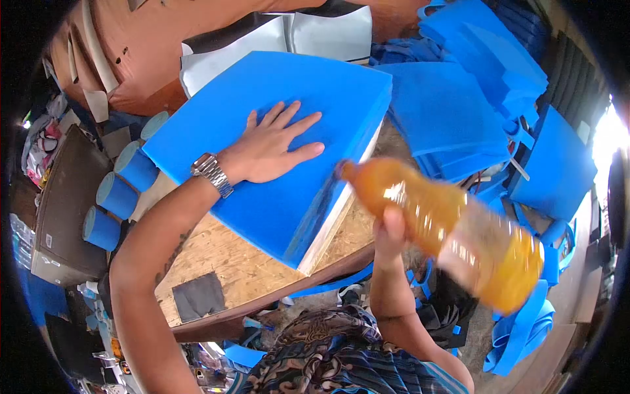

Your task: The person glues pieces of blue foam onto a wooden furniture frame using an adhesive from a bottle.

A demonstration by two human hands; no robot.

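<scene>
My left hand (272, 150) lies flat with fingers spread on top of a blue foam block (262, 82). A metal watch is on that wrist. The foam rests on a pale wooden board (331, 230), whose edge shows along the right side. My right hand (390, 231) is closed around a large plastic bottle (426, 207) of yellow-orange liquid. The bottle is tilted, its narrow neck toward the right edge of the foam and its base at lower right. Motion blurs it slightly, and most of my right fingers are hidden behind it.
The foam sits on a wooden worktable (249, 253) with a dark fabric square (198, 297). Blue round pieces (118, 196) line its left side. Blue foam sheets (446, 118) are stacked at right, with blue strips (525, 328) on the floor. Silver-white sheets (331, 33) lie behind.
</scene>
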